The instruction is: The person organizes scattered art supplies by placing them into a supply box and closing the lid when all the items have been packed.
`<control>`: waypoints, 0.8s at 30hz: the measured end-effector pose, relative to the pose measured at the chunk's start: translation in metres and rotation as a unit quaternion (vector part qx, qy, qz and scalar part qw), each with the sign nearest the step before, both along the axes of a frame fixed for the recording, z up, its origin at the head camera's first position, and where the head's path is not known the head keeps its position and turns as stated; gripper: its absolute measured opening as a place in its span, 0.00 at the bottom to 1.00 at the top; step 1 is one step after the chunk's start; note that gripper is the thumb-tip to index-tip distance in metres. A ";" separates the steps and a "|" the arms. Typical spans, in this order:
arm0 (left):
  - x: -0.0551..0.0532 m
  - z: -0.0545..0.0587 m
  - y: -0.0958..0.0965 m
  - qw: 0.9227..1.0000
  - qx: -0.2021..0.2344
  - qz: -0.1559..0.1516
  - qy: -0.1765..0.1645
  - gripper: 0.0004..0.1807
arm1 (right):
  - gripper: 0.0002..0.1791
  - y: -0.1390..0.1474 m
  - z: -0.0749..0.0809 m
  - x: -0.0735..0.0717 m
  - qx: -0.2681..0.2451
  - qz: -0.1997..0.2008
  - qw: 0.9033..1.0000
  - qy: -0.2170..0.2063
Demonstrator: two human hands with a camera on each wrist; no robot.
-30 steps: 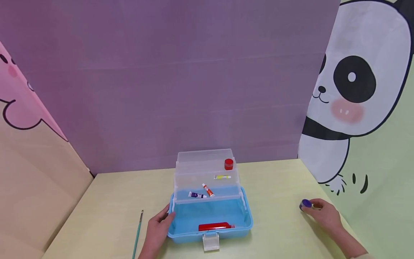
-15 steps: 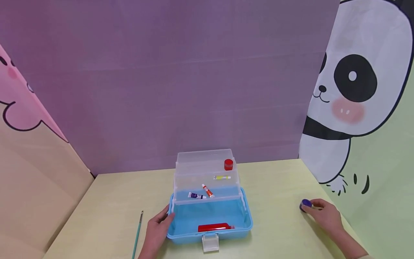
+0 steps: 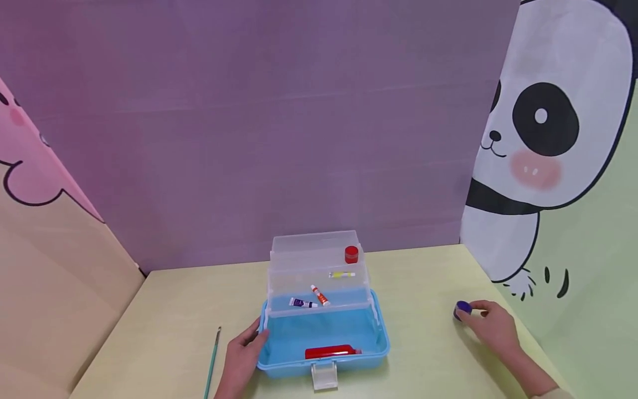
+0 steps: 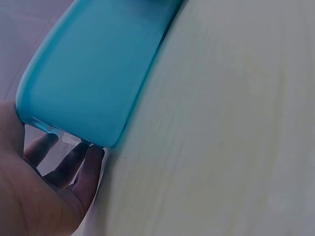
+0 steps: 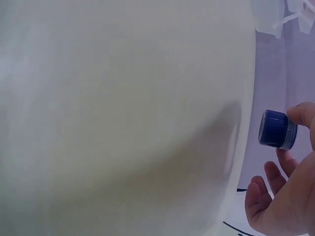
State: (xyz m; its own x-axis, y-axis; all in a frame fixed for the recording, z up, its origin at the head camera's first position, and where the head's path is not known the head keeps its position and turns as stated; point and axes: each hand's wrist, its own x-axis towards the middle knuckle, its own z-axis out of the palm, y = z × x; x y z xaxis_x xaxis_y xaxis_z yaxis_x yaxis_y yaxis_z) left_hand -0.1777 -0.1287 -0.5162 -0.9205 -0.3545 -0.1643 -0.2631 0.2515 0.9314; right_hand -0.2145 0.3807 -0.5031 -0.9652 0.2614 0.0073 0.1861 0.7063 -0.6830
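My left hand [image 3: 241, 354] grips the left side of a blue plastic box [image 3: 319, 367], thumb at its rim. In the left wrist view the fingers [image 4: 87, 172] bend against the box's end wall. Over at the right, my right hand [image 3: 493, 327] pinches a small dark-blue paint jar [image 3: 462, 310] between thumb and finger. The right wrist view shows the jar tilted on its side and held off the table, the other fingers loosely curled. A red bottle [image 3: 331, 351] lies inside the box, whose clear lid [image 3: 304, 260] stands open toward the back.
On the clear lid and tray are a red jar [image 3: 351, 255], a yellow tube [image 3: 342, 274], an orange-red tube [image 3: 320, 295] and a dark-blue tube [image 3: 302, 303]. A green-handled paintbrush [image 3: 212, 360] lies left of the left hand. Purple and printed walls enclose the table [image 3: 423, 277].
My right hand has shifted slightly left and away from me with the blue jar in its pinch. The left hand keeps its grip on the box, and the box contents look the same.
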 end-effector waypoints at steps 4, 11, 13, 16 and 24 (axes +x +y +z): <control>0.000 0.000 -0.001 1.000 0.003 0.001 -0.011 0.30 | 0.37 -0.007 0.006 0.003 0.008 0.012 1.000 0.017; 0.000 0.000 -0.002 1.000 -0.004 -0.004 -0.014 0.30 | 0.33 -0.020 0.014 0.007 0.021 0.029 0.998 0.060; 0.000 0.001 -0.002 1.000 -0.007 -0.003 -0.011 0.30 | 0.32 -0.024 0.017 0.007 0.022 0.032 0.997 0.071; 0.000 0.002 -0.001 1.000 -0.008 -0.003 -0.007 0.29 | 0.30 -0.030 0.021 0.007 0.019 0.031 0.995 0.089; -0.002 0.001 -0.001 1.000 -0.005 -0.013 -0.015 0.31 | 0.25 -0.048 0.035 0.000 0.007 0.052 0.990 0.128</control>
